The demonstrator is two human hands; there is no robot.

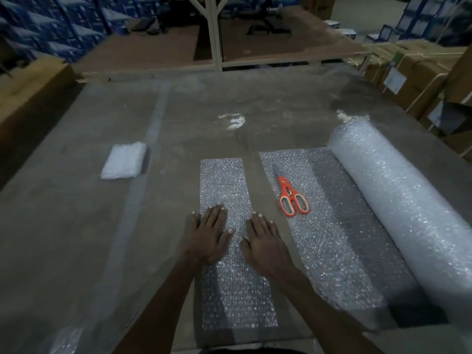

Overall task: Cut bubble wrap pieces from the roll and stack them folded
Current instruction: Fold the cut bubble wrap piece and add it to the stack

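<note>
While pressed flat on the cut bubble wrap strip (229, 251), both hands lie side by side with fingers straight and slightly spread – left hand (208, 236) over the strip's left edge, right hand (265, 245) over its right edge, outer fingers reaching onto the bare table (76, 226). No pinching, no curling round anything; palms down, thumbs pointing toward each other across the middle of the strip.

Strip itself laid lengthwise, running from near the front edge of the table away toward the middle, separate from the rest of the wrap by a narrow band of bare surface. To the right, unrolled sheet (332, 238) spread flat and joined to the bubble wrap roll (398, 205), which lies diagonally along the table's right side. Orange-handled scissors (291, 196) resting on that sheet near its left edge, blades closed and pointing away, untouched by either hand.

Far left, well apart from the hands – a small folded bubble wrap stack (124, 160), white and compact, beside a pale stripe running down the tabletop. Cardboard boxes (413, 72) piled beyond the roll on the right; blue-and-white cartons (51, 29) stacked in the dim background at upper left. Scene dark and a little blurred toward the edges.
</note>
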